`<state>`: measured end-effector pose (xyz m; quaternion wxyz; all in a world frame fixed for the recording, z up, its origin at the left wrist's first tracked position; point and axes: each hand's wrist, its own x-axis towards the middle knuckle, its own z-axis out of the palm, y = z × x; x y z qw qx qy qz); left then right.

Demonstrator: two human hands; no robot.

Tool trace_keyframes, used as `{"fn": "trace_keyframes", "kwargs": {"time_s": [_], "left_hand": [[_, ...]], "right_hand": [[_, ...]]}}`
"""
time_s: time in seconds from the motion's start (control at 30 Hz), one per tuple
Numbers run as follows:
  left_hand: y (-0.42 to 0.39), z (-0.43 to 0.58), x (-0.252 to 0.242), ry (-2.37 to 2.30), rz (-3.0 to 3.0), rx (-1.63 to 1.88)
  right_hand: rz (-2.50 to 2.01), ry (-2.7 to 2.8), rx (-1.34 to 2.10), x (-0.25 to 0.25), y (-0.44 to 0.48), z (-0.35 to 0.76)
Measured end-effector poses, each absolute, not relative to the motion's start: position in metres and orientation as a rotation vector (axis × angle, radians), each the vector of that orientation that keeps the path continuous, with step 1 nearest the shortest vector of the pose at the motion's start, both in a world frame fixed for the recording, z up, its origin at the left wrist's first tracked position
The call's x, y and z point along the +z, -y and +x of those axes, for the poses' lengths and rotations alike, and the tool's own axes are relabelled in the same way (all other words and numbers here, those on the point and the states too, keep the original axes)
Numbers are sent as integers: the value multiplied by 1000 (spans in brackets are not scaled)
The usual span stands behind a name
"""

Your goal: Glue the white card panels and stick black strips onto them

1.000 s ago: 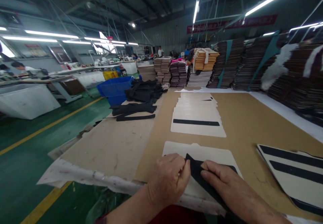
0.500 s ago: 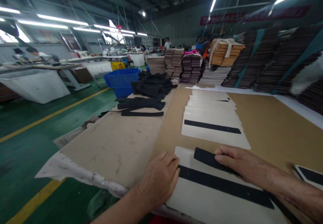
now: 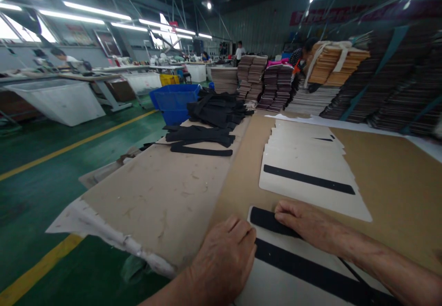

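A pale rectangular panel [image 3: 276, 276] lies flat at the near edge of the table. Across it runs a lower black strip [image 3: 304, 267]. My left hand [image 3: 228, 255] is curled closed at the panel's left edge, over the strip's left end; its fingertips are hidden. Near the panel's far edge, my right hand [image 3: 300, 218] pinches an upper black strip [image 3: 264, 218] between thumb and fingers. That strip's left end reaches the panel's upper left corner, and its length passes under my right hand and forearm.
Beyond my hands lie overlapping pale panels [image 3: 304, 154], the front one bearing a black strip [image 3: 311, 180]. Loose black strips [image 3: 200, 135] are heaped at the left back. A blue bin [image 3: 176, 99] stands behind. Tall material stacks [image 3: 276, 85] line the back, with a person [image 3: 299, 57] bending there.
My right hand has moved left with the upper black strip, bringing its end to the panel's upper left corner. My left hand stays at the panel's left edge. The view has shifted slightly.
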<state>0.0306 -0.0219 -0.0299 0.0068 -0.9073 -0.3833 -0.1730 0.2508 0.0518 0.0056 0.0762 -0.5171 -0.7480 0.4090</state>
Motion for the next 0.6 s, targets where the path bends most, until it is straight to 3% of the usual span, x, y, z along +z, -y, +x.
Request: {"fn": "trace_keyframes", "kwargs": {"time_s": [0.6], "left_hand": [[25, 31, -33, 1413, -2814, -420]], "right_hand": [[-1729, 2328, 1067, 0, -54, 243]]}}
